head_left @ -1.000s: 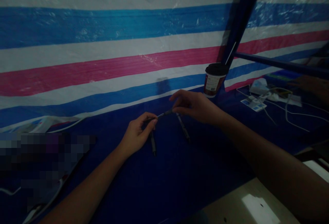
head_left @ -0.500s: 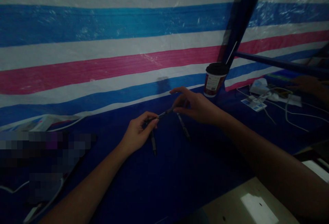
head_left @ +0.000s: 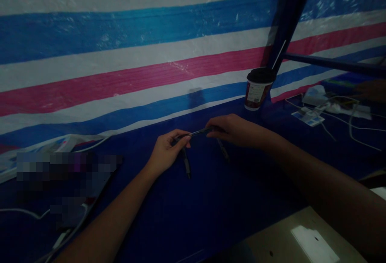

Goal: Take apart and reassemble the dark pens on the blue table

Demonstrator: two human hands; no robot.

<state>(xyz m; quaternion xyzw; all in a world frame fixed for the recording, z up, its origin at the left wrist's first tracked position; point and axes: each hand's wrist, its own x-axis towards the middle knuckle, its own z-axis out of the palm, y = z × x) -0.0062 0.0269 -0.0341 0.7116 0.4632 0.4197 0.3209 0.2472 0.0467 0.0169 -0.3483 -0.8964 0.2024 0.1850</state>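
A slim dark pen [head_left: 198, 133] is held nearly level above the blue table. My left hand [head_left: 167, 150] pinches its left end between thumb and fingers. At the other end, the fingers of my right hand [head_left: 233, 130] are closed round it; the tip inside that hand is hidden. A second dark pen [head_left: 187, 164] lies on the table just below my left hand, its upper end covered by the fingers. Under my right hand lies a third pen [head_left: 223, 150], slanting and partly hidden in the dim light.
A lidded paper cup [head_left: 257, 90] stands at the back beside a blue post [head_left: 291, 17]. White cables [head_left: 351, 124] and papers [head_left: 307, 117] lie to the right, where another person's hand [head_left: 372, 90] shows. A blurred-out dark item [head_left: 99, 182] is at left. Striped sheeting [head_left: 150, 70] hangs behind.
My right hand's raised fingers have come down and closed on the pen's right end. My left hand keeps its grip. The whole view has shifted slightly.
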